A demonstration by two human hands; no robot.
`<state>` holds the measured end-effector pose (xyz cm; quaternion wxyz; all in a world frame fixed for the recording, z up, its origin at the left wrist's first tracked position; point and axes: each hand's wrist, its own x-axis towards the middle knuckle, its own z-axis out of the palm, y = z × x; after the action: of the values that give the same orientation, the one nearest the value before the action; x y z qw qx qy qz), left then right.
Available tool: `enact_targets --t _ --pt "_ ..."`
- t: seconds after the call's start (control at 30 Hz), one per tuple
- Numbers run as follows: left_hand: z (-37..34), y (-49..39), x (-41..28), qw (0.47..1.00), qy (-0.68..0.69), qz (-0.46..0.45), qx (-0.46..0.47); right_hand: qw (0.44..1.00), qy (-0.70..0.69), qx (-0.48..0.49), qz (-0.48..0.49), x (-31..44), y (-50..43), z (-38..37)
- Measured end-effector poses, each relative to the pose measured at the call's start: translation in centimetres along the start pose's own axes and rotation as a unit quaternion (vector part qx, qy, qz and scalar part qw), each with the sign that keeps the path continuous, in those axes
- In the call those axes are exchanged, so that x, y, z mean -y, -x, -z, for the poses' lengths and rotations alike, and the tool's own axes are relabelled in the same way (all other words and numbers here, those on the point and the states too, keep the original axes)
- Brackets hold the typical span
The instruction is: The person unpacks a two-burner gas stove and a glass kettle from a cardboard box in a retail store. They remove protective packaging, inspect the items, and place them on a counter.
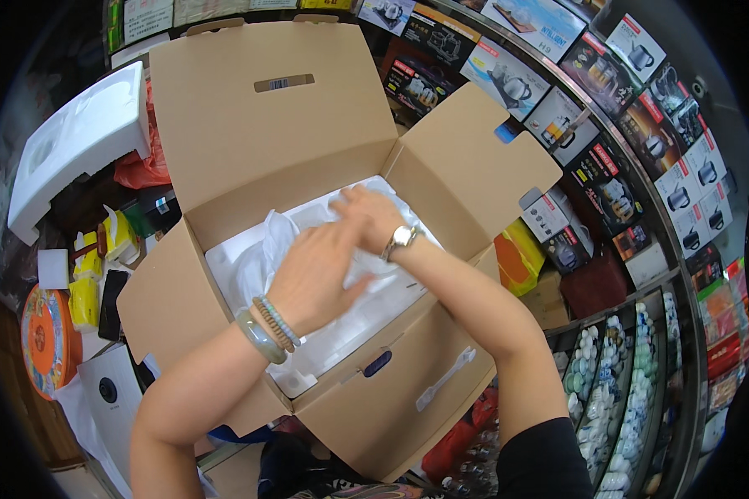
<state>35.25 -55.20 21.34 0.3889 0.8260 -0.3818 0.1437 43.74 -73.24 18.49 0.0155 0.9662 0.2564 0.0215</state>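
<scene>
A large brown cardboard box (pixel 268 137) stands before me with its flaps folded out. Inside lies a white foam tray (pixel 374 337), partly covered by thin white wrapping (pixel 256 271); whatever the wrapping covers is hidden. My left hand (pixel 318 274), with bracelets at the wrist, is over the wrapping, its thumb apart from the fingers. Just beyond it, my right hand (pixel 371 218), wearing a wristwatch (pixel 402 237), is over the far part of the tray. The hands overlap in view and are blurred. Neither shows a thing in its grasp; contact with the wrapping is unclear.
A white foam piece (pixel 81 150) stands at the left, near yellow packets (pixel 84 302) and a round orange box (pixel 50 343). Shelves of kettle boxes (pixel 505 78) curve around the right. Rows of small cups (pixel 636 380) fill a lower-right rack. A red bag (pixel 455 443) lies below the box.
</scene>
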Motion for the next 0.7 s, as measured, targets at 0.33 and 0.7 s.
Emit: enact_targets --t 0.33,0.7 --pt "-1.3 0.9 2.6 0.986 -0.109 0.106 0.069 0.985 0.002 0.112 -0.13 -8.3 3.1 -1.7" --pt "-1.3 0.9 3.6 0.956 -0.186 0.19 0.122 0.939 0.2 0.208 -0.186 -10.1 5.1 -3.4"
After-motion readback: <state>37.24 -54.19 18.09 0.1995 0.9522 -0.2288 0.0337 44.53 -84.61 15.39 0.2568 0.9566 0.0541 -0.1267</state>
